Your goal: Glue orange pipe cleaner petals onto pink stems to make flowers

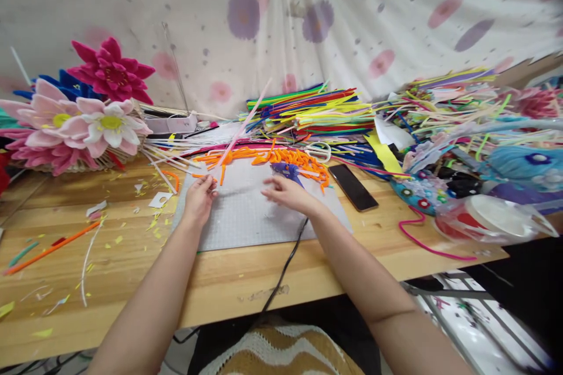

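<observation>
My left hand (pixel 201 199) is closed in a pinch at the left side of a grey cutting mat (pixel 246 217). A long pale pink pipe cleaner (pixel 246 120) rises from its fingertips, slanting up to the right. A bit of orange pipe cleaner shows at the same fingertips. Over the mat's right half, my right hand (pixel 288 192) has its fingers apart and holds nothing. Just behind it lies a blue glue gun (pixel 288 170), partly hidden by the hand, with a black cord (pixel 285 269) running off the table. Bent orange pipe cleaner pieces (pixel 285 156) are heaped along the mat's far edge.
A phone (pixel 354 187) lies right of the mat, near white-handled scissors (pixel 318 152). Bundles of coloured pipe cleaners (pixel 316 108) line the back. Fuzzy flowers (pixel 109 73) stand at left; scraps and an orange pipe cleaner (pixel 53 248) lie before them. A plastic-wrapped tub (pixel 488 217) sits at right.
</observation>
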Tool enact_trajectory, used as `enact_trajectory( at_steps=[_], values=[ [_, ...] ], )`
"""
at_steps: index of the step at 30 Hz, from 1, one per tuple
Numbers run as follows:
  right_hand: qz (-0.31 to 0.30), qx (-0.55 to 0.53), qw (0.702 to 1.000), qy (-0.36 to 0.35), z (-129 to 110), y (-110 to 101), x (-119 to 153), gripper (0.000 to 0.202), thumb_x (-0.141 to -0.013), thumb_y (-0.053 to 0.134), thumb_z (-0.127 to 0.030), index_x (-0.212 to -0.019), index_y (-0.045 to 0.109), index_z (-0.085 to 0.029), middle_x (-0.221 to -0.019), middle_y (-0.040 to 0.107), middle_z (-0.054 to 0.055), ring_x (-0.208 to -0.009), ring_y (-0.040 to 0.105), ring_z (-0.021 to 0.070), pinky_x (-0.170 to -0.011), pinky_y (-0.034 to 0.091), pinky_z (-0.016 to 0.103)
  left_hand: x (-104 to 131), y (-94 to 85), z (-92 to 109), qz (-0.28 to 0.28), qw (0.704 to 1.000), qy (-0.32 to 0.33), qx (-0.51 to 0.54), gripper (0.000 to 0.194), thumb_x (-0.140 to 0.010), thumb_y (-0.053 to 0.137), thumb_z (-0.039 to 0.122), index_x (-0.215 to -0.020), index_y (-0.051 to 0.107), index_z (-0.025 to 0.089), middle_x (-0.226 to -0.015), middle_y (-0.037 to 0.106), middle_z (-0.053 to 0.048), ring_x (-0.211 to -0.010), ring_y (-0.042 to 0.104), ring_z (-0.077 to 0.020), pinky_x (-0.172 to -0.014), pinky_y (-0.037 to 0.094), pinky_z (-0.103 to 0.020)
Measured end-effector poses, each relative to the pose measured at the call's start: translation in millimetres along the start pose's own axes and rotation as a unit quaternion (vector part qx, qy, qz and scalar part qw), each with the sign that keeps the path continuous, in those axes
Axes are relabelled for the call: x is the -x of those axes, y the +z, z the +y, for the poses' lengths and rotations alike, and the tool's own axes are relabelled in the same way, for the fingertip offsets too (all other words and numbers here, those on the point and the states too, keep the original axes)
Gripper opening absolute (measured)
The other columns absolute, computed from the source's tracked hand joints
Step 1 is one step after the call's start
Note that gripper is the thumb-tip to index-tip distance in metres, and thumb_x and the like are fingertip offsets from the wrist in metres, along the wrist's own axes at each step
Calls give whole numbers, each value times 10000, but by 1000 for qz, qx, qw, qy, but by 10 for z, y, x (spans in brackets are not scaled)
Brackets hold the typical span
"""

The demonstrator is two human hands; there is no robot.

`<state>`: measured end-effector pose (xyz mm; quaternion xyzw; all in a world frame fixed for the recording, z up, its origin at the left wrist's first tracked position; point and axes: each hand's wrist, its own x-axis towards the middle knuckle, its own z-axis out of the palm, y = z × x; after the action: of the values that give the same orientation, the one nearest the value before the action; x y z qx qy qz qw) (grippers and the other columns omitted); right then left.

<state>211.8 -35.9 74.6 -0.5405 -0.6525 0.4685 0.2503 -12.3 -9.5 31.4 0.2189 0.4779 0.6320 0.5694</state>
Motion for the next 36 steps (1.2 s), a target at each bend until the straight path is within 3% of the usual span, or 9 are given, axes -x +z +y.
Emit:
enact_trajectory(
  at_steps=[3, 7, 11, 15, 21, 26, 29, 32, 36],
  values=[
    [24, -301, 953, -11, -189, 222, -400, 344, -718, 594, -388, -971, 481, -183, -676, 538, -29, -506, 470, 57, -510, 390, 205, 12, 3, -4, -6, 1000, -2, -21, 154, -585, 672, 182, -685, 564, 137, -603, 540, 26, -519, 478, -46, -419, 355, -139],
    [64, -447, 891, -39, -366, 332, -788, 285, -699, 613, -402, -790, 465, -177, -570, 474, -68, -438, 405, 25, -449, 339, 165, -1, -18, -13, -21, 998, -4, -54, 221, -525, 711, 216, -684, 578, 138, -603, 529, 22, -527, 464, -54, -415, 350, -144],
    [128, -445, 883, -77, -362, 305, -917, 227, -726, 591, -354, -830, 494, -178, -505, 429, -94, -393, 368, 24, -403, 292, 160, -26, -42, -26, -15, 996, -5, -89, 259, -487, 727, 247, -676, 589, 136, -612, 523, 20, -530, 454, -53, -420, 340, -146],
    [129, -434, 886, -98, -276, 259, -925, 191, -737, 579, -315, -849, 515, -173, -514, 446, -91, -399, 384, 24, -405, 309, 161, -41, -57, -43, -17, 993, 3, -116, 278, -474, 726, 271, -679, 596, 136, -622, 525, 20, -536, 457, -55, -427, 335, -150],
    [154, -421, 889, -90, -189, 222, -930, 154, -745, 563, -289, -707, 479, -166, -532, 489, -73, -415, 417, 21, -413, 337, 156, -50, -65, -71, -25, 989, 14, -143, 253, -502, 712, 278, -684, 595, 147, -633, 537, 18, -530, 458, -64, -436, 335, -164],
    [174, -413, 890, -77, -127, 223, -938, 154, -755, 550, -274, -690, 456, -170, -555, 528, -63, -431, 454, 23, -434, 366, 153, -49, -77, -73, -47, 974, 86, -206, 167, -550, 697, 242, -656, 606, 150, -627, 546, -1, -560, 467, -92, -486, 352, -189],
    [172, -412, 891, -81, -108, 235, -934, 166, -748, 560, -284, -689, 449, -175, -542, 517, -72, -426, 454, 23, -429, 360, 151, -17, -91, -60, -63, 937, 197, -282, 151, -566, 696, 210, -688, 617, 173, -703, 579, -19, -670, 512, -129, -638, 401, -230],
    [166, -415, 891, -86, -103, 266, -924, 158, -750, 555, -267, -683, 446, -174, -527, 507, -77, -420, 447, 24, -428, 356, 153, 40, -92, -43, -59, 862, 319, -390, 235, -578, 699, 227, -797, 613, 209, -830, 595, -36, -834, 520, -189, -806, 376, -303],
    [154, -429, 885, -91, -92, 336, -906, 145, -755, 541, -245, -679, 439, -175, -510, 494, -82, -412, 437, 26, -425, 348, 157, 87, -73, -40, -49, 772, 402, -491, 224, -623, 671, 293, -809, 573, 215, -848, 574, -49, -885, 507, -231, -843, 348, -357]
  ],
)
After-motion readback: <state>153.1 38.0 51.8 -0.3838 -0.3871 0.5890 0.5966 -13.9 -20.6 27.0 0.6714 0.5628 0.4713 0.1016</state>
